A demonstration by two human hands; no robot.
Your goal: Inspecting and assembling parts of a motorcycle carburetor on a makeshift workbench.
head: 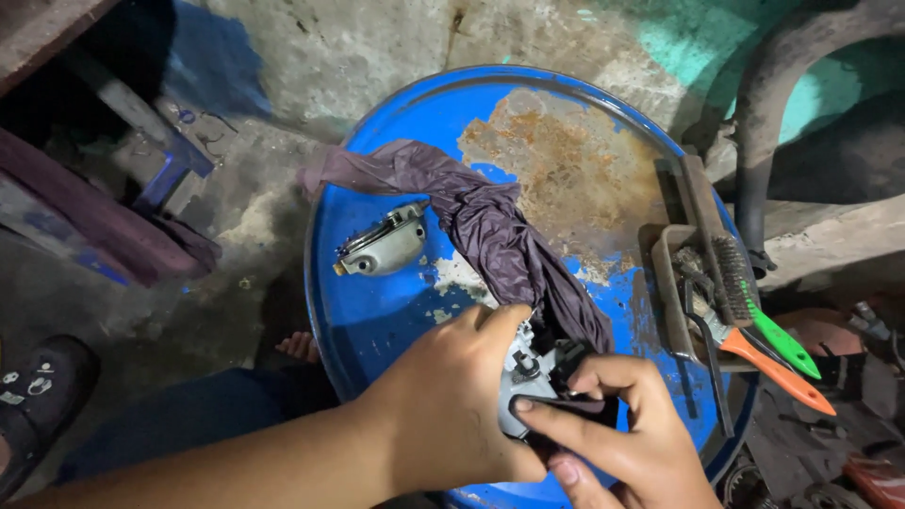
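1. A head camera is looking down on the flat top of a blue steel drum (377, 311), which is serving as a counter. Its paint is flaking, and a wide rust patch is spreading across the far half.

2. The left hand (448, 401) is closing around a small grey metal engine part (524, 369) at the near edge of the drum, gripping it from the left side.

3. The right hand (627, 429) is pinching a corner of dark purple rag (490, 226) against the same part, with thumb and forefinger pressing together over the cloth. Both hands are touching the part.

4. The rest of the rag is trailing away from the hands in a twisted line towards the far left of the drum top.

5. A second grey metal casting (382, 245), rounded, with a brass-coloured fitting at its left end, is lying alone just left of the rag.

6. On the right of the drum, a rusty metal channel (665, 283) is holding a wire brush (735, 269), and tools with green handles (784, 341) and orange handles (778, 369) are poking out towards the near right.

7. Judging from the grip, the wiping is likely going best with the left hand holding the part steady while the cloth-covered fingertips are working into its recesses, using a clean fold of rag.

8. A dark shoe (42, 396) is showing on the stained concrete floor at the lower left.
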